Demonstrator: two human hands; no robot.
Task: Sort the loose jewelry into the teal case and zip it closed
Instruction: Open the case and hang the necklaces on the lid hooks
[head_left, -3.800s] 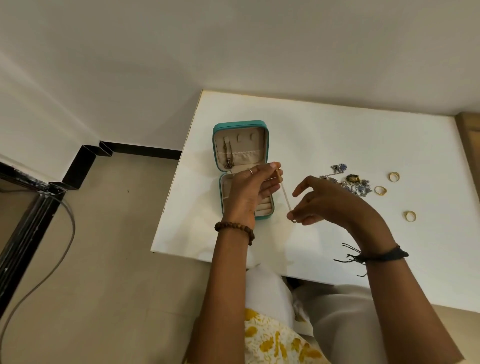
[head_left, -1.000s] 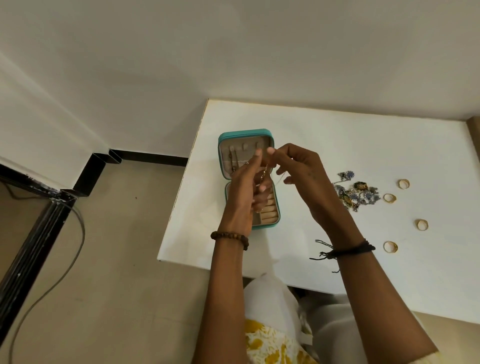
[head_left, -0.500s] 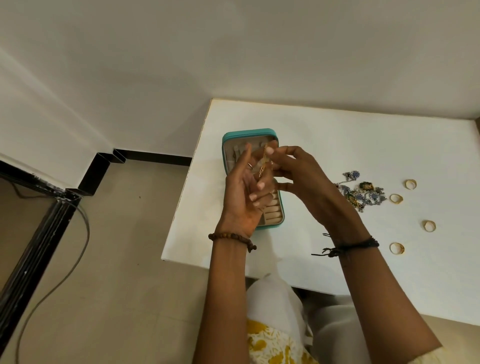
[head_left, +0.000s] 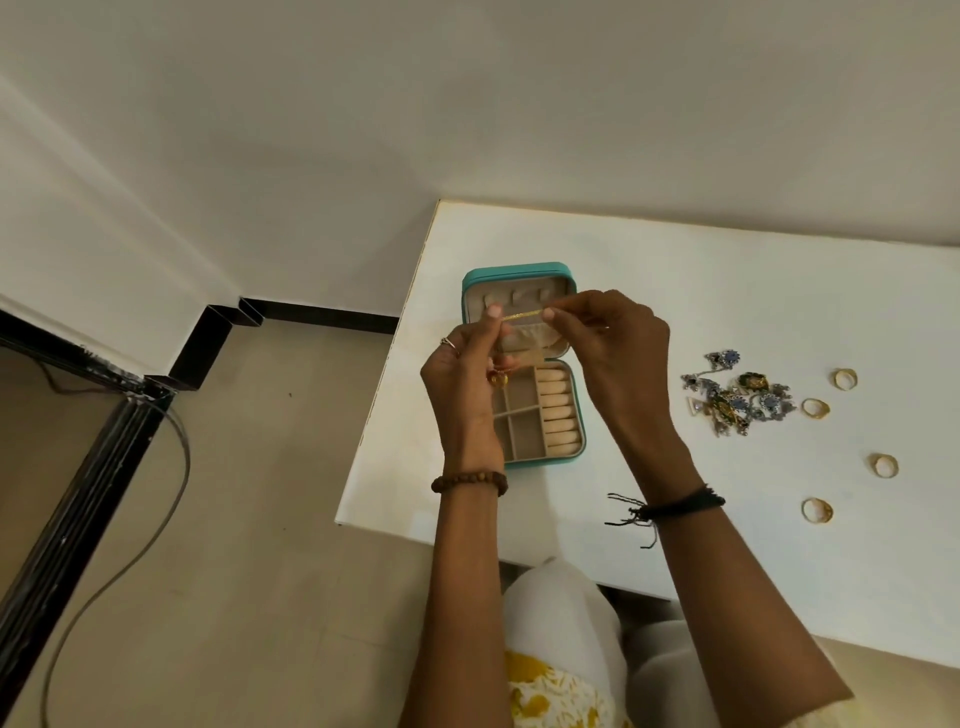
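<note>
The teal case (head_left: 519, 270) lies open on the white table (head_left: 727, 291), lid tilted back, beige compartments and ring rolls showing. Above it I hold a thin gold chain (head_left: 522, 315) stretched level between both hands. My left hand (head_left: 467, 374) pinches one end, and a gold pendant (head_left: 500, 379) hangs by its palm. My right hand (head_left: 618, 348) pinches the other end. To the right lies a tangled heap of blue and silver jewelry (head_left: 737, 397), with several gold rings (head_left: 815, 408) scattered around it.
The table's left edge (head_left: 384, 374) runs close beside the case, with tiled floor below. A grey cable (head_left: 130, 561) and a black frame (head_left: 78, 467) lie on the floor at left. My lap (head_left: 566, 634) sits under the front edge.
My hands have drawn apart, and the gold chain that was bunched between them is now stretched out level over the case lid. The case's lower compartments have come into view.
</note>
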